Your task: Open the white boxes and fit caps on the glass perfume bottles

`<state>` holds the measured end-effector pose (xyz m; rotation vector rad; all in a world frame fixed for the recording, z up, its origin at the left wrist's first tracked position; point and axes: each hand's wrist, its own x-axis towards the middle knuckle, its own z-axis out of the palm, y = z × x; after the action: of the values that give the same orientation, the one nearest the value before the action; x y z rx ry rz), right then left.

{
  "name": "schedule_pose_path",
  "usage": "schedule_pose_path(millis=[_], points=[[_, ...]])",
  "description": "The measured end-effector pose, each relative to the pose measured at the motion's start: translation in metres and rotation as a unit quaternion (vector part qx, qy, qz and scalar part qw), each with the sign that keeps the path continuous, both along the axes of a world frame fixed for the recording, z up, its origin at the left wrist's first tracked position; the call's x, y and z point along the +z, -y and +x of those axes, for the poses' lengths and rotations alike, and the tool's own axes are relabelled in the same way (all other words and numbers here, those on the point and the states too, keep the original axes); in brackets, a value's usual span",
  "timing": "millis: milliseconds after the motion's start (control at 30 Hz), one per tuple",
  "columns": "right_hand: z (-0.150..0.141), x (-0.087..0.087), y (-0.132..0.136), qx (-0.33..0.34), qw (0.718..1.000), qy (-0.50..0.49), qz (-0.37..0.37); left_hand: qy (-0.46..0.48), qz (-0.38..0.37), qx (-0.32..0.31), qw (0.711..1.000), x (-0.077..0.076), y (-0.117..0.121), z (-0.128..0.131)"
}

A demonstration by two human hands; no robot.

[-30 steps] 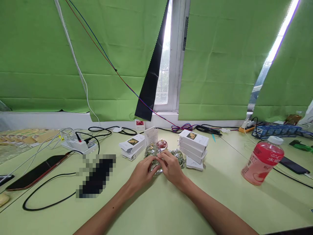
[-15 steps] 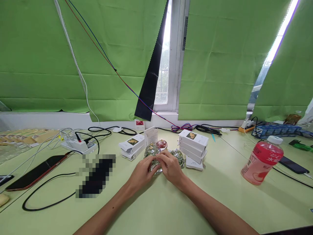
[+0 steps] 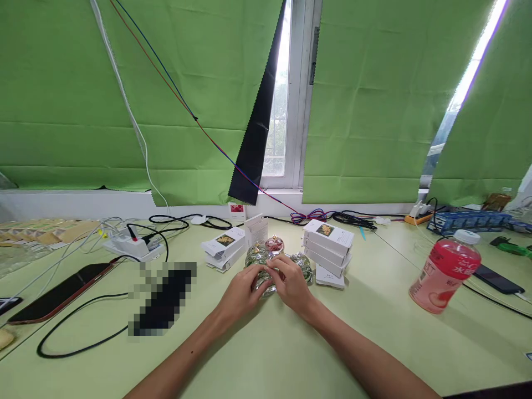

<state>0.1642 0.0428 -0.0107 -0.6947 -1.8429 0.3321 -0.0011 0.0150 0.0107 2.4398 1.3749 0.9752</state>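
Note:
My left hand (image 3: 245,289) and my right hand (image 3: 291,284) meet at the middle of the table, fingertips pinched together. Whatever sits between the fingers is mostly hidden; a shiny edge shows below them. Just behind my left hand is a round, clear greenish ornament (image 3: 256,254) with a small gold top. Beyond the fingers lies a round pinkish ornament (image 3: 275,244) with a gold-coloured rim. More shiny greenish round pieces (image 3: 305,268) lie beside my right hand.
White boxes with a flower picture stand in a right stack (image 3: 328,244) and a left stack (image 3: 224,247). A tilted-looking pink drink bottle (image 3: 444,274) is at right. Phones, a power strip (image 3: 132,244) and cables are at left. Green curtains (image 3: 374,111) hang behind.
Both hands keep nearly the same place and pinch. The whole view has shifted very slightly; nothing else has visibly moved.

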Motion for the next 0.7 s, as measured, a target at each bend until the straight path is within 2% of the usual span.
schedule_pose_path(millis=[400,700], points=[[0.0026,0.0054,0.0027,-0.024,0.998,0.053,0.026,0.008,0.004,0.003,1.0,-0.0043,-0.0026,-0.0014],[0.0029,0.0049,0.0019,-0.021,0.998,0.058,0.012,0.006,0.0,0.003,1.0,-0.0045,-0.0023,-0.0015]])
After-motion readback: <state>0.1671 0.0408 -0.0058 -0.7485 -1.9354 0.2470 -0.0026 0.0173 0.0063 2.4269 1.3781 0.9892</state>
